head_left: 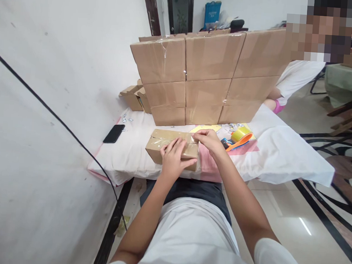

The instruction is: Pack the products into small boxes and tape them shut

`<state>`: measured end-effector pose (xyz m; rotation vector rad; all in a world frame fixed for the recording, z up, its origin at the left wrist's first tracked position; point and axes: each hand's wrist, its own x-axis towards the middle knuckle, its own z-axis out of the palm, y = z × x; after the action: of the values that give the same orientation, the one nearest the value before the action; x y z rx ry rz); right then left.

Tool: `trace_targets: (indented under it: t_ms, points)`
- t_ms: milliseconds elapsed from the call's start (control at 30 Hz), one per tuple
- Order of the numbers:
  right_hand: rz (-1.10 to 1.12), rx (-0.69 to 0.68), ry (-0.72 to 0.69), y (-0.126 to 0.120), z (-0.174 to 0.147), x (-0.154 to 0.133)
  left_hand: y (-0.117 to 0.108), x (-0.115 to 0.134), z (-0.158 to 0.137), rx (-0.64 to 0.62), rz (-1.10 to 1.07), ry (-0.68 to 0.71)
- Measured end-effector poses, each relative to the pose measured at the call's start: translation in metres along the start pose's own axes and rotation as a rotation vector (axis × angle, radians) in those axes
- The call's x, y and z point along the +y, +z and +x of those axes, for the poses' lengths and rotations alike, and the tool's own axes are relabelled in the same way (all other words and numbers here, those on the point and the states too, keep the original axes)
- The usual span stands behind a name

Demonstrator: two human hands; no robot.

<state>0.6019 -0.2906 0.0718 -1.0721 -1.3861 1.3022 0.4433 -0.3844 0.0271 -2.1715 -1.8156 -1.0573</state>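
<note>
Carton being handled: a small brown carton [157,143] sits at the near edge of the cloth-covered table [285,155], with shiny clear tape [189,150] along its top.
Left hand: the left hand [174,151] lies spread on the carton's top, thumb reaching toward 3 o'clock.
Right hand: the right hand [209,141] is bent at the carton's 2 o'clock corner, thumb and forefinger close together — whether tape is between them, I cannot tell.
Taping tool: an orange-handled dispenser [240,142] and yellow tape roll [241,133] lie near 3 o'clock from the carton.
Phone: a black phone [114,133] rests at 9 o'clock.
Stacked cartons: a wall of cartons [209,79] — three across, three high — stands toward 1 o'clock.
Co-worker: a person in a white sleeve [300,78] is at 2 o'clock, beyond the stack.
</note>
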Motion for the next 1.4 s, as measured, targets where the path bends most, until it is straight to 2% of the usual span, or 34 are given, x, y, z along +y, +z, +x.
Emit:
trace_targets:
  t_ms: [100, 267, 400, 467, 567, 633, 733, 833, 967, 1133, 1267, 1333, 1400]
  points:
    - [-0.05, -0.001, -0.028, -0.005, 0.004, 0.007, 0.004, -0.002, -0.002, 0.033, 0.025, 0.048]
    - [-0.298, 0.212, 0.015, -0.02, 0.013, 0.019, 0.005, -0.003, -0.004, 0.059, 0.038, 0.077]
    - [-0.46, 0.227, 0.029, -0.031, 0.017, 0.021, 0.003, -0.005, -0.004, 0.05, 0.028, 0.135]
    - [-0.631, 0.283, -0.017, -0.046, 0.016, 0.021, 0.003, -0.006, -0.005, 0.06, 0.019, 0.151]
    - [-0.956, 0.391, -0.165, -0.093, 0.013, 0.024, -0.001, -0.003, -0.006, 0.063, 0.01, 0.166]
    - [-1.069, 0.274, -0.225, -0.138, 0.01, 0.026, -0.007, 0.001, -0.004, 0.041, -0.001, 0.185]
    - [-1.083, 0.024, -0.214, -0.201, 0.007, 0.027, -0.017, 0.006, 0.004, -0.036, -0.022, 0.26]
    - [-1.153, -0.013, -0.241, -0.238, 0.007, 0.024, -0.022, 0.003, 0.015, -0.122, -0.02, 0.379]
    - [-1.294, -0.058, -0.313, -0.25, 0.008, 0.025, -0.016, -0.001, 0.022, -0.094, -0.023, 0.462]
    - [-1.577, -0.077, -0.351, -0.248, 0.011, 0.036, -0.009, 0.002, 0.019, -0.018, -0.031, 0.403]
    - [-1.494, -0.096, -0.307, -0.254, 0.01, 0.042, -0.008, 0.003, 0.019, -0.008, -0.009, 0.432]
    - [-1.43, 0.013, -0.268, -0.263, 0.006, 0.041, -0.009, 0.003, 0.019, -0.017, 0.005, 0.462]
    - [-1.406, 0.244, -0.221, -0.279, 0.003, 0.036, -0.009, 0.004, 0.02, -0.024, 0.001, 0.465]
